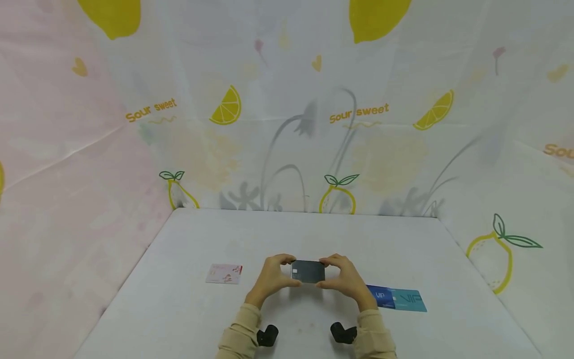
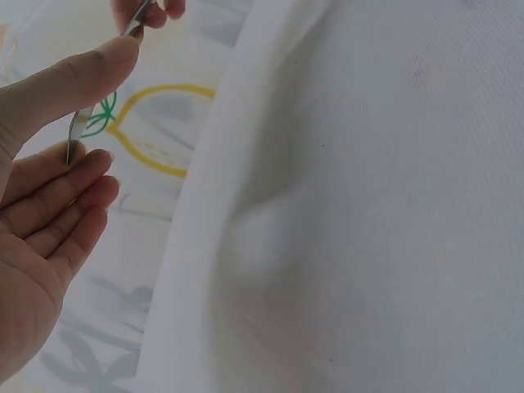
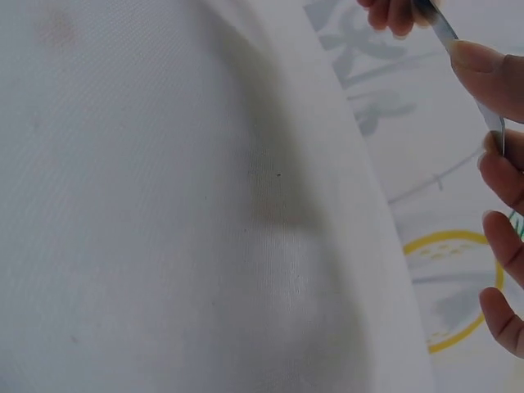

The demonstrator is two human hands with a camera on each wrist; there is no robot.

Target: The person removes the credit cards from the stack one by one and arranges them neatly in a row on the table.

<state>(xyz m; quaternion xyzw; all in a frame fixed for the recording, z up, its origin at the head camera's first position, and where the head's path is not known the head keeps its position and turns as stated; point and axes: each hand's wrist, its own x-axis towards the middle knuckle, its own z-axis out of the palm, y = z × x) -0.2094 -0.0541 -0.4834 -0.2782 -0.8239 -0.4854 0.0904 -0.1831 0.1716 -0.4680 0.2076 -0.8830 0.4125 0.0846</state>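
In the head view, both hands hold a dark card (image 1: 308, 272) with a small pale square near its left end, raised above the white table. My left hand (image 1: 270, 275) pinches the left end between thumb and fingers; the right hand (image 1: 344, 277) grips the opposite end the same way. Seen edge-on in the left wrist view, the thin card (image 2: 74, 135) looks slightly bent between thumb and index finger, while the other fingers extend below it. From the right wrist, the card (image 3: 494, 123) shows as a narrow bright strip, its far end at the left fingertips.
A pink card (image 1: 224, 274) with red flower print lies on the table (image 1: 179, 319) to the left. Right of the right hand lie a blue VIP card (image 1: 382, 297) and a teal VIP card (image 1: 410, 300), end to end. Lemon-printed cloth (image 1: 278, 149) stands behind and at both sides.
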